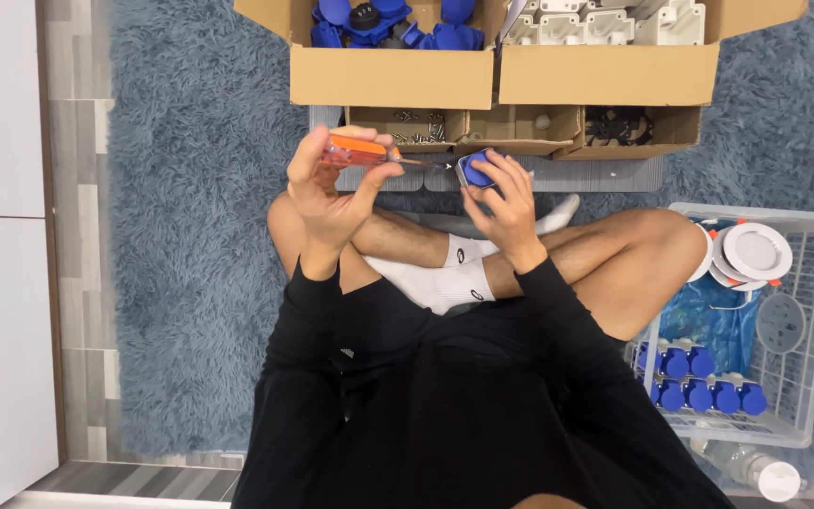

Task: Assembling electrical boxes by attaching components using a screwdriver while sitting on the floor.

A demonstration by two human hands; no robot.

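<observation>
- Centre of frame: a person sits cross-legged on a shaggy grey-blue rug (190,283), seen from above, black top & white socks.
- Left hand (332,193), just left of centre, is wrapped round the orange-handled screwdriver (362,151); the shaft runs right, tip meeting the part in the other hand.
- Right hand (506,203), centre, grips a small blue plastic part (478,170) w/ fingers curled round it, held just above the knees.
- Top centre: cardboard box of blue parts (393,52); beside it, top right, a cardboard box of white parts (610,47).
- Below those, three shallow cardboard trays (520,127) in a row; left one holds small screws, right one holds dark bits, too small to tell.
- Lower right: white wire basket (803,311) w/ round white discs at the top, a blue bag & rows of blue caps near the bottom.
- Bottom right corner: clear plastic bottle (756,467) lying on the rug.
</observation>
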